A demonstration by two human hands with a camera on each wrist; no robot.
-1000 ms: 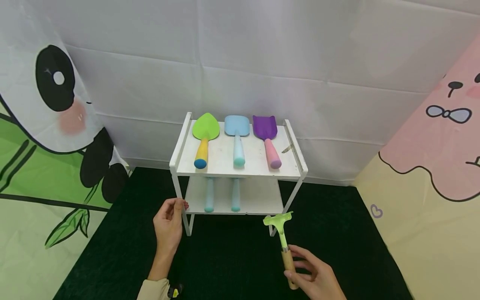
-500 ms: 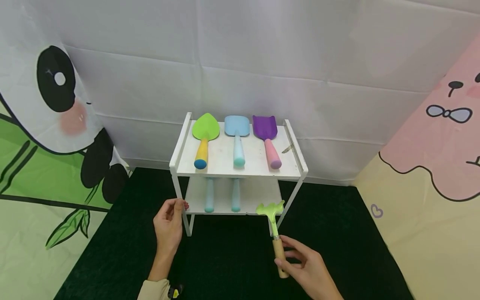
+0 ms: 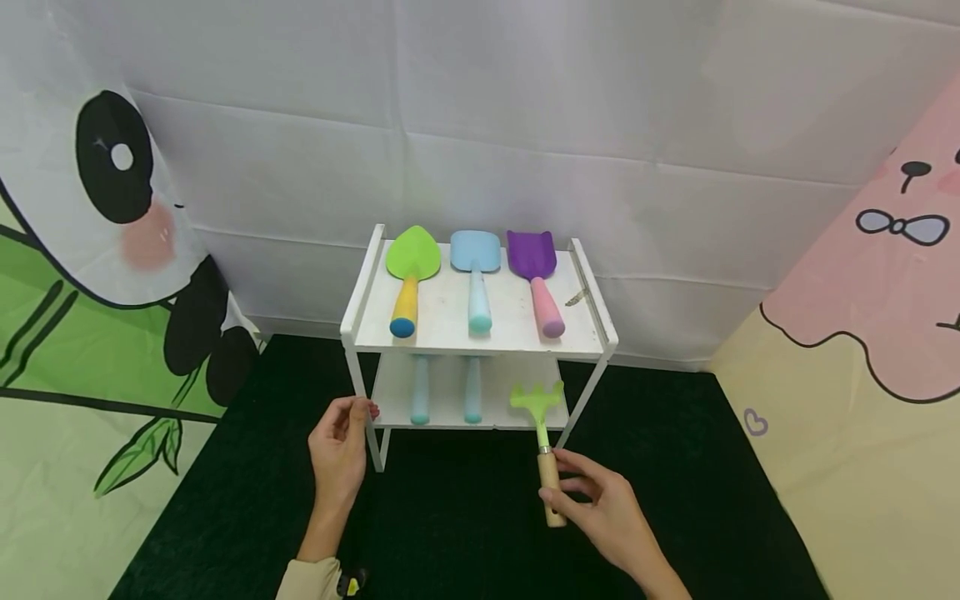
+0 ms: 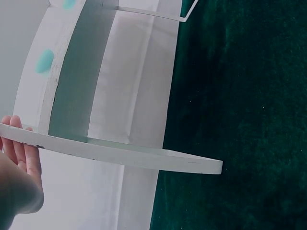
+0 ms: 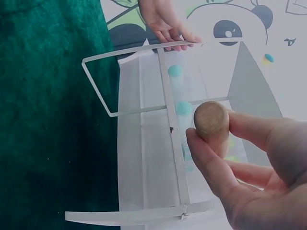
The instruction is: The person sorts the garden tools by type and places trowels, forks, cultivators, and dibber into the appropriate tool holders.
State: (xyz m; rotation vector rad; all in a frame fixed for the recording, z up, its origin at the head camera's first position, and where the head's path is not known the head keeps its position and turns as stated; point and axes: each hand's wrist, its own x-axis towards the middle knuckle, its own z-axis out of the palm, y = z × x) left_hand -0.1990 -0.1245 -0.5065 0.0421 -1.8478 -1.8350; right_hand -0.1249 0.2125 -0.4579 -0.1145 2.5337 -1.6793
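My right hand (image 3: 603, 508) pinches the wooden handle of a small green hand rake (image 3: 537, 403) between thumb and fingers. The rake's head is before the right part of the lower shelf; whether it touches the board I cannot tell. In the right wrist view the handle's round wooden end (image 5: 210, 119) faces the camera. My left hand (image 3: 339, 446) grips the front left leg of a white two-tier shelf (image 3: 510, 340); in the left wrist view its fingers (image 4: 18, 149) lie behind that leg. Two light blue handles (image 3: 420, 392) stick out on the lower tier, their heads hidden under the top.
On the top tier lie a green trowel with yellow handle (image 3: 408, 279), a light blue shovel (image 3: 476, 279) and a purple shovel with pink handle (image 3: 534, 279). Dark green carpet (image 3: 457, 517) covers the floor. A white cloth wall (image 3: 525, 125) stands behind.
My right hand has moved the hand rake forward and slightly left, from the front right leg to the lower tier's right side. The left hand stays on the shelf leg.
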